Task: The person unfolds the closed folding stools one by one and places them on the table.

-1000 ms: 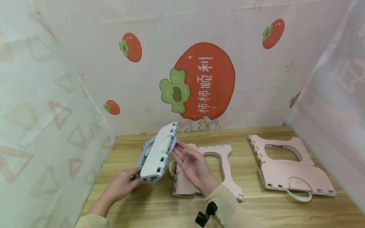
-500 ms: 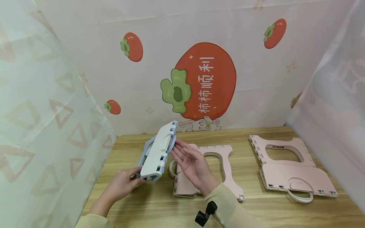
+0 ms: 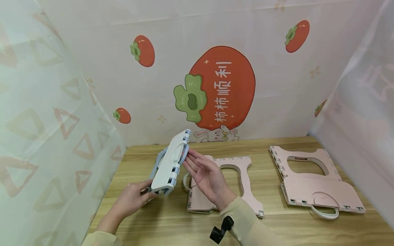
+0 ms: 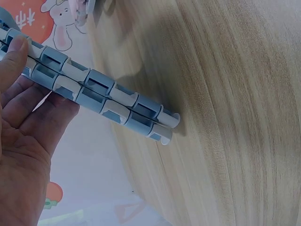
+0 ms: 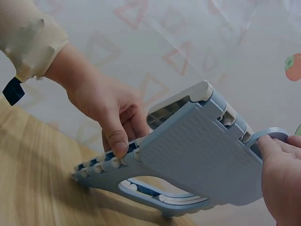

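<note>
In the head view a white and blue folding stool [image 3: 167, 160] is held up at a tilt, partly folded. My left hand [image 3: 132, 198] grips its lower hinged edge, thumb on one side and fingers on the other. The left wrist view shows that edge as two rows of blue and white hinges [image 4: 89, 87] lying together. My right hand [image 3: 210, 179] is palm up, its fairly straight fingers touching the blue carry handle [image 5: 270, 134]. From the right wrist view, a blue ribbed panel [image 5: 207, 150] and a leg panel with a cut-out [image 5: 108, 181] stand at an angle to each other.
A pink folding stool [image 3: 246, 191] lies partly folded on the wooden table [image 3: 172, 225], partly behind my right hand. Another pink folding stool [image 3: 326, 191] lies at the right, its handle toward me. Printed sheets [image 3: 271, 109] wall the table at the back and sides.
The white and blue stool has tipped slightly, its top panel turning a little steeper and its blue leg panel shifting behind it. Both hands keep nearly the same places.
</note>
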`<state>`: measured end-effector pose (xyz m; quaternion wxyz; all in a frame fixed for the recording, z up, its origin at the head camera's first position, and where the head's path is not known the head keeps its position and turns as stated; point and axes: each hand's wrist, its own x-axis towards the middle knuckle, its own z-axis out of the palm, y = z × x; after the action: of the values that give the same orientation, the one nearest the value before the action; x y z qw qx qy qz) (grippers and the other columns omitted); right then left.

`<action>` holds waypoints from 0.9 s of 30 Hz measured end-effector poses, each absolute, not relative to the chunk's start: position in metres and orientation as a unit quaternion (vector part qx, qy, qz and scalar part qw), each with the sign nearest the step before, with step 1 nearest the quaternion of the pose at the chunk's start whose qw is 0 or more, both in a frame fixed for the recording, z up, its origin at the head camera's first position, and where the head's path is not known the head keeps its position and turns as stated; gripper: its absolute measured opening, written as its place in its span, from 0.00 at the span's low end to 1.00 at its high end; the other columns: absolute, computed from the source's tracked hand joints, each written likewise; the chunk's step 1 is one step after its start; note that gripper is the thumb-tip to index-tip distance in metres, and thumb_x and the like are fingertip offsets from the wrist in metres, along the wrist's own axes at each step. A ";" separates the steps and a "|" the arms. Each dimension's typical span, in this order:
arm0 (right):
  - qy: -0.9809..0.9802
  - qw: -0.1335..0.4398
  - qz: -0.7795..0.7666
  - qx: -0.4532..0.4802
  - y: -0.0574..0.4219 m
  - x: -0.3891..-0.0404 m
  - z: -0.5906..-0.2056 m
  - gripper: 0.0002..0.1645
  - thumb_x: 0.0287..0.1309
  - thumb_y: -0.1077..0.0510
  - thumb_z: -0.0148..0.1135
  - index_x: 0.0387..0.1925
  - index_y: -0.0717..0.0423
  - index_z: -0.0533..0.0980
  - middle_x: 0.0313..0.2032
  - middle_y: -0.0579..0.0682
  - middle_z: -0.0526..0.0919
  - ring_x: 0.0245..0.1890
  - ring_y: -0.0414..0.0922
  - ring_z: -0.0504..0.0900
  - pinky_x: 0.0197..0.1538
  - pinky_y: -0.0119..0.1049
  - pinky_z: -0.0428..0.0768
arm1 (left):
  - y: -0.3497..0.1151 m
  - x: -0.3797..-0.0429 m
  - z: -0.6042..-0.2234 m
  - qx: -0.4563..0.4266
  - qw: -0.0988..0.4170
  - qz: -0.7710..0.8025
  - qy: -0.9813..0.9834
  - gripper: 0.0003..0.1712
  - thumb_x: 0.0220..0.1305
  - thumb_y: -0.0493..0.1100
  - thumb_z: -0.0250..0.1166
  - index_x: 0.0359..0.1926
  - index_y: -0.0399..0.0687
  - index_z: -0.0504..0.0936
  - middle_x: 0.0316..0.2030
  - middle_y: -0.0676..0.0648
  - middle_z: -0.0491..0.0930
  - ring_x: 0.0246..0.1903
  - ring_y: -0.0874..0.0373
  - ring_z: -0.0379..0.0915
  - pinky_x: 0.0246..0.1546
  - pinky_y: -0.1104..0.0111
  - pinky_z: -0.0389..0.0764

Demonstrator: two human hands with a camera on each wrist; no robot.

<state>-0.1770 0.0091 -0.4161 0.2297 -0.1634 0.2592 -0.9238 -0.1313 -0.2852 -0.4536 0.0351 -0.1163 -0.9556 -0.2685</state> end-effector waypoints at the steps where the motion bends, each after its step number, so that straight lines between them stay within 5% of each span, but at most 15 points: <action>1: 0.260 0.230 -0.924 -0.164 0.009 -0.177 -0.416 0.34 0.77 0.63 0.42 0.78 0.67 0.50 0.78 0.62 0.55 0.77 0.54 0.59 0.74 0.40 0.66 | -0.285 -0.131 -0.454 -0.117 0.037 -0.269 -0.955 0.31 0.60 0.47 0.76 0.62 0.40 0.82 0.51 0.38 0.86 0.51 0.44 0.84 0.47 0.53 0.87; 27: 0.270 0.224 -0.915 -0.198 0.007 -0.180 -0.404 0.33 0.77 0.63 0.41 0.78 0.67 0.52 0.79 0.62 0.53 0.77 0.54 0.59 0.75 0.40 0.65 | -0.279 -0.132 -0.453 -0.101 0.018 -0.331 -0.938 0.29 0.62 0.45 0.74 0.64 0.43 0.81 0.56 0.39 0.84 0.54 0.43 0.83 0.47 0.60 0.87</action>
<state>-0.1798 0.0068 -0.4043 0.2244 -0.1978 0.2699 -0.9153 -0.1321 -0.2794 -0.4528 0.0178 -0.1006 -0.9379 -0.3315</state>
